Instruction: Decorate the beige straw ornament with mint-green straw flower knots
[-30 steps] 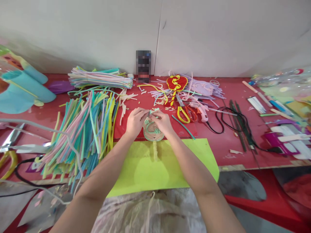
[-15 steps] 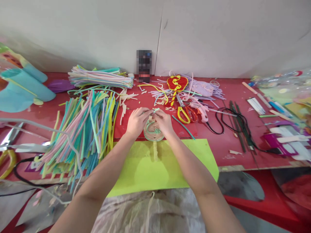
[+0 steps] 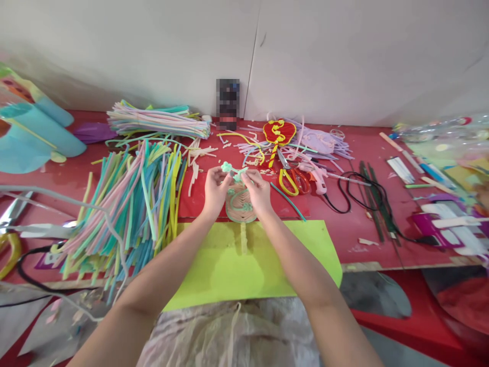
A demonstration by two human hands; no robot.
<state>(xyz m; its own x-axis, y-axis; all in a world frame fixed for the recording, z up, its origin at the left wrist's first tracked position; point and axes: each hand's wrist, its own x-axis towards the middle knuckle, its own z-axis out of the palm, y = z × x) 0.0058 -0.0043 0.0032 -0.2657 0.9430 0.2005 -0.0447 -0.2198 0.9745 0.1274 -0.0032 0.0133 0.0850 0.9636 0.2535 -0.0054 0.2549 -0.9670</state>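
Observation:
My left hand and my right hand are closed, pinching a mint-green pipe cleaner between them. One end of it, curled like a small flower, pokes up above my left fingers. Just beneath my hands lies a round beige fan shape made of pipe cleaners, with a green edge and a green curl on its face. Its pale yellow handle points toward me over a yellow-green sheet. My fingers hide part of the fan's top.
Bundles of pastel pipe cleaners fill the left. A red-and-yellow fan, scissors and a pink glue gun with a black cord lie right of centre. A phone leans on the wall. More scissors lie far left.
My hands have tilted and opened apart a little, bringing the mint-green pipe cleaner with its curled end into sight. The fan beneath stays in place.

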